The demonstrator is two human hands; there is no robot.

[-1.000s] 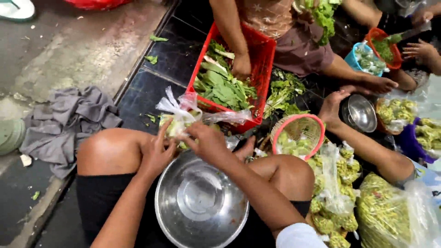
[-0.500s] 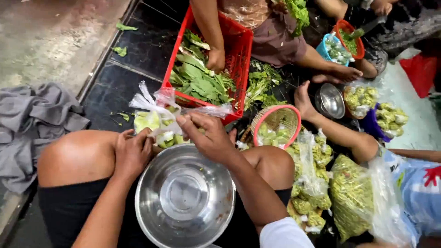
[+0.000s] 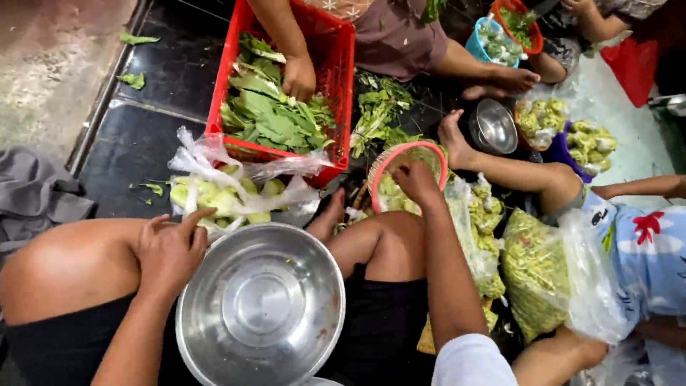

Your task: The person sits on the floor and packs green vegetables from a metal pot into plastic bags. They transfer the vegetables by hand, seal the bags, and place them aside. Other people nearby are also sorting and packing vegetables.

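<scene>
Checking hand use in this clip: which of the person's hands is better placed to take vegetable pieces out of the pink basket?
Probably the right hand: it already reaches into the pink basket. The left hand rests on the left knee, fingertips at the clear bag of pale green pieces, across the steel bowl.

Floor-level vegetable preparation area: people sit on the tiled floor point(image 3: 136, 154) around a red crate point(image 3: 332, 78) of leafy greens, beside bagged vegetables point(image 3: 536, 275).

Left hand point(image 3: 168, 250) rests by a clear bag of greens point(image 3: 229, 196); right hand point(image 3: 414, 182) reaches into a pink-rimmed basket point(image 3: 429, 151).
</scene>
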